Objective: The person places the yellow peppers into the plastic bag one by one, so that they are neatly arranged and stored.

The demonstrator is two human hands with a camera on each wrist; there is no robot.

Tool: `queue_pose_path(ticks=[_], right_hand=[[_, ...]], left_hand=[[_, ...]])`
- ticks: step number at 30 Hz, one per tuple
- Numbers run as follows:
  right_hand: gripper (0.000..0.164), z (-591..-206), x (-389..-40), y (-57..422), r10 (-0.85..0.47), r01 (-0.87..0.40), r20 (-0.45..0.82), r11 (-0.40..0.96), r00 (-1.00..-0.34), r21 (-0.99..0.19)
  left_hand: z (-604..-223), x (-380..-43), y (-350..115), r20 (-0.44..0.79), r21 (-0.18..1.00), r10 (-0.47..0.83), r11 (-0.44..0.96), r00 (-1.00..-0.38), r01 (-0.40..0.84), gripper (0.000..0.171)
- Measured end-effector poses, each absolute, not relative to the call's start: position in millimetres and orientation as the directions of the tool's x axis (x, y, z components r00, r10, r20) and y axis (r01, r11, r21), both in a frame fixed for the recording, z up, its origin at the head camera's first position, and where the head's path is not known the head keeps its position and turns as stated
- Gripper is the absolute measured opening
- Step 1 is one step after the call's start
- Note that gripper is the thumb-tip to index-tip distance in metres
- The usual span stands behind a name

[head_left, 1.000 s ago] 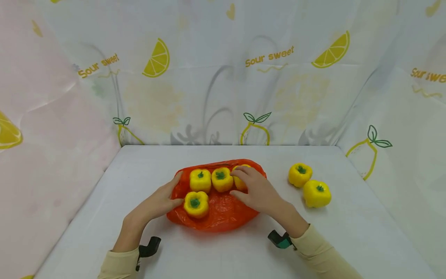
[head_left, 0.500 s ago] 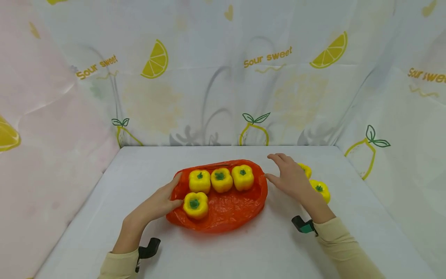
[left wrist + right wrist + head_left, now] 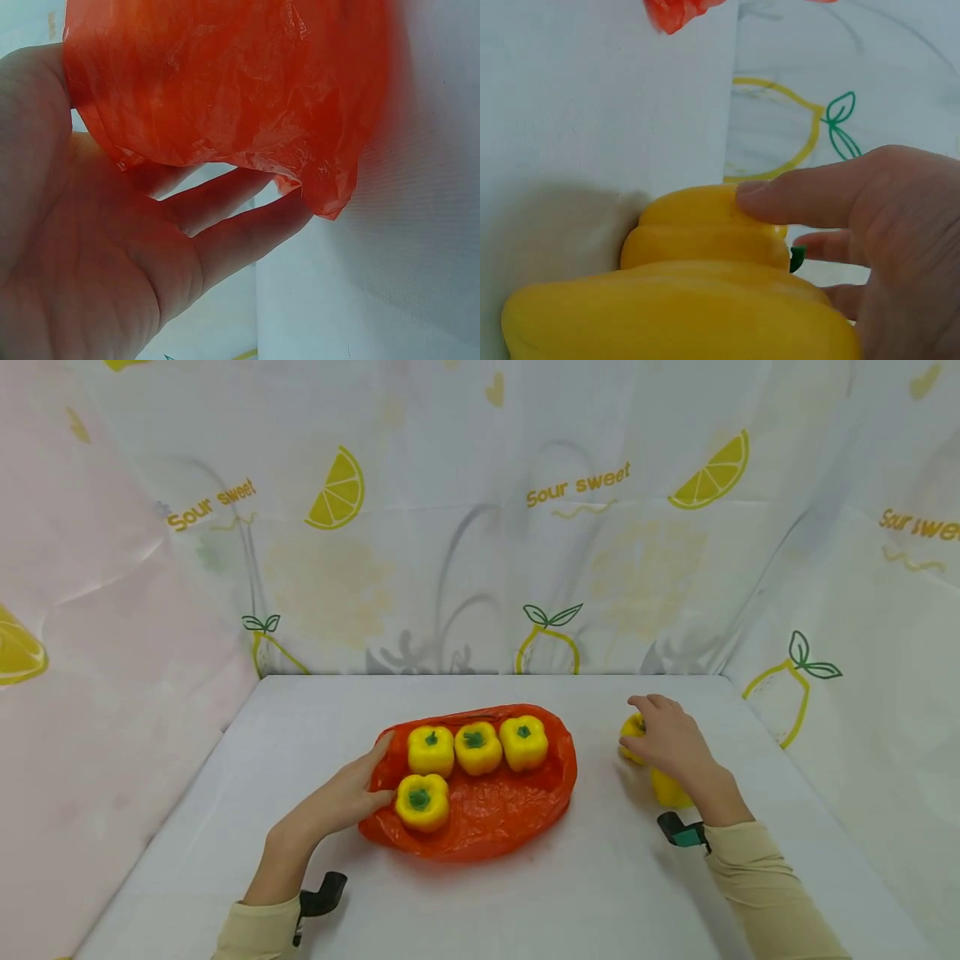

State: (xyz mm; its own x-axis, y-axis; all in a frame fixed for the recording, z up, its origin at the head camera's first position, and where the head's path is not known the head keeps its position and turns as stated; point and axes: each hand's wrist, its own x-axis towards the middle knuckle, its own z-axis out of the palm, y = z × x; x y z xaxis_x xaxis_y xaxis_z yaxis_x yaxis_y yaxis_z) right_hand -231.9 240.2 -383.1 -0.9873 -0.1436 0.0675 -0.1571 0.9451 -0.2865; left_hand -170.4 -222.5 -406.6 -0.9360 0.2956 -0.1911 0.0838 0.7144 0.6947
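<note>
On the table lies a red plastic bag (image 3: 495, 814), with several yellow bell peppers sitting on it: three in a row at the back and a yellow bell pepper (image 3: 422, 802) at front left. My left hand (image 3: 341, 793) holds the bag's left side, thumb near the front pepper and fingers toward the back. The left wrist view shows the fingers behind the bag (image 3: 225, 82). To the right, my right hand (image 3: 671, 743) reaches over a far pepper (image 3: 632, 739); in the right wrist view its thumb (image 3: 780, 196) overlaps that pepper (image 3: 697, 232), with the green stem below the thumb.
A second loose pepper (image 3: 670, 789) stands just in front, partly covered by my right hand and wrist. A white cloth (image 3: 480, 910) covers the table. Lemon-printed curtains (image 3: 450, 568) enclose the back and sides.
My right hand has moved right, from the back right pepper on the bag to the far loose pepper. That bag pepper now shows whole. My left hand has stayed in place.
</note>
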Motion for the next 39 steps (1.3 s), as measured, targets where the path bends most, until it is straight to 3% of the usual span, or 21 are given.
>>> queue_pose_path(ticks=[7, 11, 20, 39], right_hand=[[0.069, -385, -236, 249, -0.112, -0.073, -0.109, 0.946, -0.988, -0.317], [0.070, -386, -238, 250, -0.118, -0.069, -0.135, 0.945, -0.984, -0.319], [0.066, -387, -236, 246, -0.183, -0.158, -0.051, 0.935, -0.982, -0.318], [0.064, -330, -209, 192, -0.362, -0.369, 0.106, 0.811, -0.926, -0.454]], left_hand=[[-407, -170, -223, -0.179, 0.690, 0.299, 0.717, -0.937, 0.097, 0.085], [-407, -170, -222, -0.175, 0.689, 0.301, 0.718, -0.937, 0.102, 0.086], [-406, -169, -222, -0.190, 0.689, 0.292, 0.720, -0.937, 0.085, 0.086], [-406, -169, -221, -0.185, 0.677, 0.285, 0.730, -0.940, 0.088, 0.085]])
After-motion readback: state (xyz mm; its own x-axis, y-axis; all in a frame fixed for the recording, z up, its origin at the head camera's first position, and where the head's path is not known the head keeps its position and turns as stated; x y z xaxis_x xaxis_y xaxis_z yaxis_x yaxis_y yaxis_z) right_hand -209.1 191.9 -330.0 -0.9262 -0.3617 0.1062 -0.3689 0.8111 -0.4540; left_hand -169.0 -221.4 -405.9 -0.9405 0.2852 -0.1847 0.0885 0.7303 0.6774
